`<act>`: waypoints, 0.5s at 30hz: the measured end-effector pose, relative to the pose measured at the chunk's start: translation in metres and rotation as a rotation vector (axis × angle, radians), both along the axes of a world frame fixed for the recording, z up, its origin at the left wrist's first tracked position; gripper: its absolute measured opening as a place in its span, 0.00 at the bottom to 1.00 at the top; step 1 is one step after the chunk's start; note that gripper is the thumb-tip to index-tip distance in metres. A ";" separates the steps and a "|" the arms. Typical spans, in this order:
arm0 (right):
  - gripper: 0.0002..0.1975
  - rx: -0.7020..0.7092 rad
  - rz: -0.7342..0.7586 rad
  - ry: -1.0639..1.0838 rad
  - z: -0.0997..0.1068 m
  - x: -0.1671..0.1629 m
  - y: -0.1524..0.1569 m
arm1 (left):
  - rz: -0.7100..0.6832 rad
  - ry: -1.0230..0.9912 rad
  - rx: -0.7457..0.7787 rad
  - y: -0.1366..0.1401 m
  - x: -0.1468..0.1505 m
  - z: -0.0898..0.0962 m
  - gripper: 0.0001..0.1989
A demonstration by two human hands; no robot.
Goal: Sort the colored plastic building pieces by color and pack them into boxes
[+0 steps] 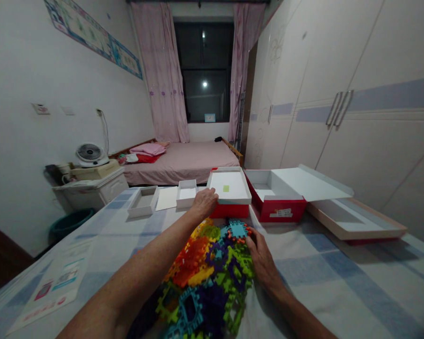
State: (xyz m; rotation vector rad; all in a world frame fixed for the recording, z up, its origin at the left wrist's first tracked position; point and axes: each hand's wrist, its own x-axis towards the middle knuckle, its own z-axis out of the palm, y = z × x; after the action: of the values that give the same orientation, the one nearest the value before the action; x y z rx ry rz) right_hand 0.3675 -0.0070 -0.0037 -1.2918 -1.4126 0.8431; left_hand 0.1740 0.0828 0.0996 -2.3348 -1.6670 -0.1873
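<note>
My left hand (205,201) reaches forward to the left front corner of a shallow white box (247,197) standing on a red base. Its fingers are curled at the rim, partly hidden. Inside this box lies a small light-green square (226,189). My right hand (260,252) pinches the edge of a turquoise square building piece (238,229) with toothed edges, red teeth showing around it. Between my arms spreads a heap of interlocking plastic pieces (194,254) in orange, yellow, purple, lime green and turquoise.
Right of the box stand an open red box (282,211) with a white lid and a shallow tray (360,221). Two small white boxes, one a grey-lined tray (143,201), stand left. A printed sheet (53,282) lies on the checked cloth (325,278). Behind is a bed (198,157).
</note>
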 end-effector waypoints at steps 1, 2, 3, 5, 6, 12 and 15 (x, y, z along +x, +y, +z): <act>0.28 -0.001 0.006 -0.008 0.000 0.000 0.000 | 0.013 0.001 0.006 0.000 -0.001 -0.001 0.13; 0.28 0.001 0.010 -0.017 -0.001 -0.001 0.000 | 0.022 0.003 0.013 0.000 -0.001 -0.001 0.13; 0.28 0.007 0.014 -0.025 -0.001 -0.001 0.000 | 0.031 0.003 0.020 0.000 0.000 -0.002 0.13; 0.27 0.023 0.015 -0.045 0.000 -0.003 -0.002 | 0.044 0.002 0.032 0.000 0.004 -0.003 0.13; 0.27 0.028 0.010 -0.059 0.002 -0.003 -0.003 | 0.047 -0.001 0.041 -0.001 0.006 -0.003 0.13; 0.27 0.143 0.053 -0.353 0.028 0.032 -0.011 | -0.029 -0.044 0.147 -0.041 0.000 0.014 0.23; 0.25 0.239 -0.006 -0.651 0.020 0.098 -0.015 | -0.045 -0.080 0.174 -0.081 -0.032 0.013 0.24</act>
State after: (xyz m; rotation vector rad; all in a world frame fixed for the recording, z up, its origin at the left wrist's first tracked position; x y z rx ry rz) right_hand 0.4653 -0.0221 0.0160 -1.4438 -1.9405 0.2275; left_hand 0.1424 0.0020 0.1128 -2.2629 -1.5662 -0.4224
